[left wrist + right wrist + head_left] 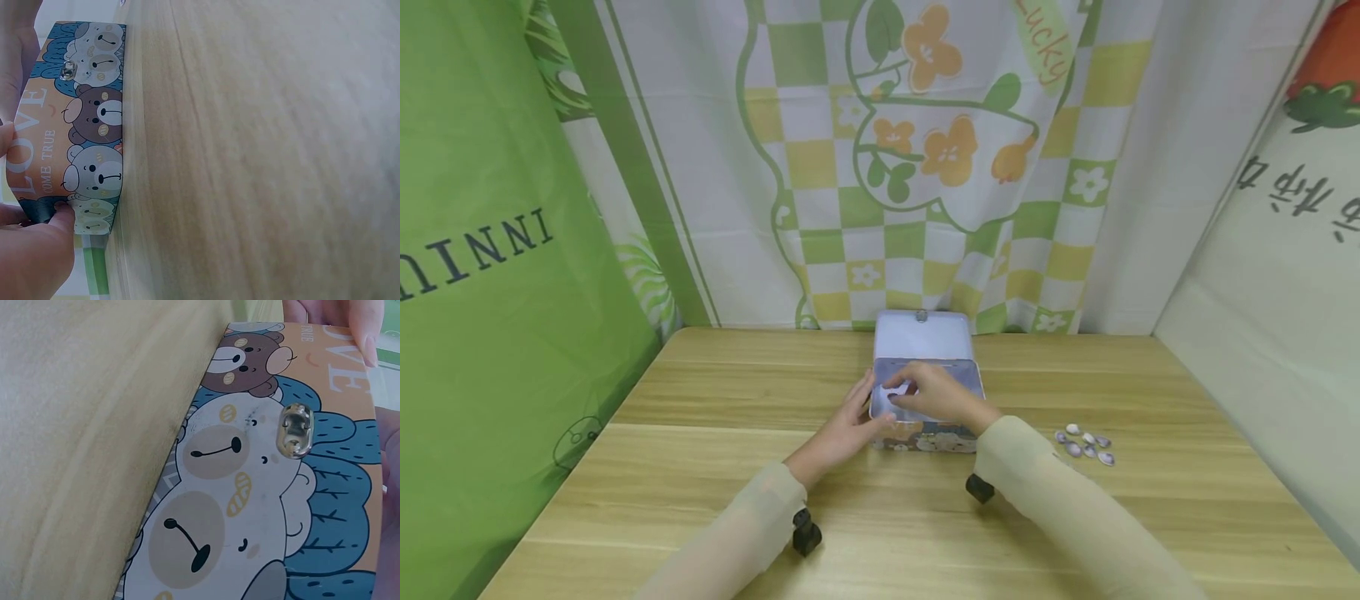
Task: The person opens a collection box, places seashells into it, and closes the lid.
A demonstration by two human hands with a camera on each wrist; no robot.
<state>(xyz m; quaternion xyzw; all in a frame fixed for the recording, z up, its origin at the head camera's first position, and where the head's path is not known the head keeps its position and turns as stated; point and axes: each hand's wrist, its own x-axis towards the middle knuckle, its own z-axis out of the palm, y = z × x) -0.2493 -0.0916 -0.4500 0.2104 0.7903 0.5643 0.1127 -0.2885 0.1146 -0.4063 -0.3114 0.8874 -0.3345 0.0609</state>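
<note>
A hinged tin box (925,437) with cartoon bears and a metal catch on its front stands on the table, its lid (922,335) raised at the back. My left hand (847,427) grips the box's left side, thumb on the printed front and fingers along the side. Over the opening, my right hand (936,393) reaches in with thumb and forefinger curled together. A small dark purple and white shell (892,397) shows at those fingertips, mostly hidden by them. In the right wrist view the box front (250,469) covers most of that hand.
Several small white and purple shells (1089,451) lie in a loose group on the wooden table (760,375), right of the box. Behind the table hangs a patterned curtain (820,200). Green cloth (497,333) hangs on the left and pale cloth (1262,325) on the right.
</note>
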